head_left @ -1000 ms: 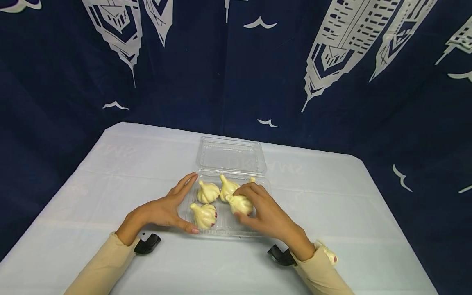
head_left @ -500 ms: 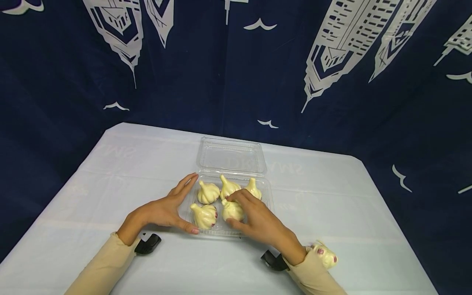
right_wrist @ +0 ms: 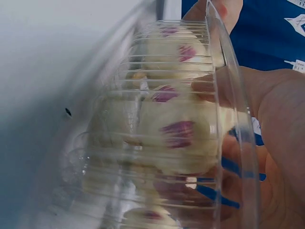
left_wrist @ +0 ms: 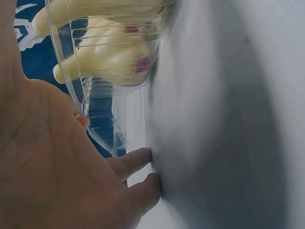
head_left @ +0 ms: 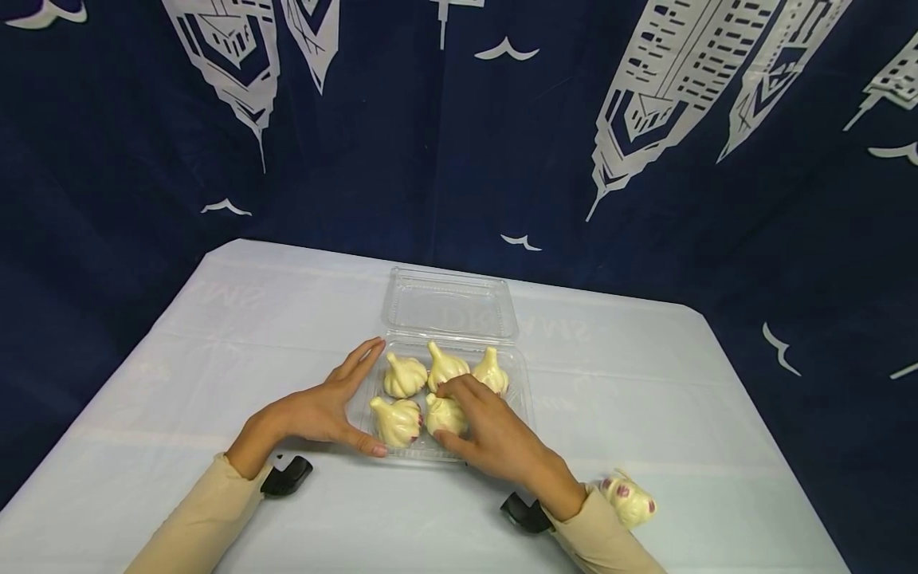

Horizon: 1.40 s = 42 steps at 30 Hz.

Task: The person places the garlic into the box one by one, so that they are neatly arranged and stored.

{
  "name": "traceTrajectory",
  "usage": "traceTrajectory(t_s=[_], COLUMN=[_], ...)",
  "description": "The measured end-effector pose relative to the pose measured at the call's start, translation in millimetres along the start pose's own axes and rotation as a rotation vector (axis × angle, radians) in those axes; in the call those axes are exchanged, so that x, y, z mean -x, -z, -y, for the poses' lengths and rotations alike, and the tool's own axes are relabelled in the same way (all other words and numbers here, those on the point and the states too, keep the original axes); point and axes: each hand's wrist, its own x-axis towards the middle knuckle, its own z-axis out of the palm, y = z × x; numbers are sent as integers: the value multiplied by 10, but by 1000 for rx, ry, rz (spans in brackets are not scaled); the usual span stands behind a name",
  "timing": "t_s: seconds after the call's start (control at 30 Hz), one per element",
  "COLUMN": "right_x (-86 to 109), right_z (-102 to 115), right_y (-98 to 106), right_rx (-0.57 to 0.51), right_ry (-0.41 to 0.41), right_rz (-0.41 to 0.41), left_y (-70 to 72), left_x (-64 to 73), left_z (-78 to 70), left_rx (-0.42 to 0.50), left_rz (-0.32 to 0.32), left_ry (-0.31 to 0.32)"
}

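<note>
My right hand (head_left: 495,434) grips a cream garlic bulb (head_left: 441,416) between thumb and fingers, low in the front middle of a clear plastic clamshell box (head_left: 416,456). Seen from the right wrist, that bulb (right_wrist: 176,129) shows purple patches through the ribbed wall. To its left lies another garlic bulb (head_left: 397,422); three more, including the far-right bulb (head_left: 492,371), form the back row. With thumb and fingers spread, my left hand (head_left: 323,408) rests along the box's left side. In the left wrist view, two fingertips (left_wrist: 143,155) touch the table.
The box's lid (head_left: 452,307) lies folded back flat behind it. One loose garlic bulb (head_left: 628,500) sits on the white tablecloth (head_left: 717,446) beside my right sleeve. A dark blue printed curtain (head_left: 430,159) hangs behind the table.
My right hand has moved left and toward me with its garlic bulb, setting it beside the front-left one. The back-right bulb and the loose one are more exposed. My left hand stays put.
</note>
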Motion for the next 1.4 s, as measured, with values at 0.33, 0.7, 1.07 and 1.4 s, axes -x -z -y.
traceTrajectory(t_s=[0.33, 0.7, 1.07, 1.4], right_x=[-1, -6, -1, 78], right_z=[17, 7, -4, -41], right_y=[-9, -7, 25, 122], right_rx=[38, 71, 87, 86], right_ry=[-13, 2, 12, 38], right_rz=[-7, -9, -16, -68], left_y=[0, -1, 0, -6], left_x=[4, -4, -7, -9], left_z=[-7, 0, 5, 12], left_rx=[7, 1, 3, -5], left_rz=[0, -2, 0, 2], left_ry=[-8, -8, -6, -6])
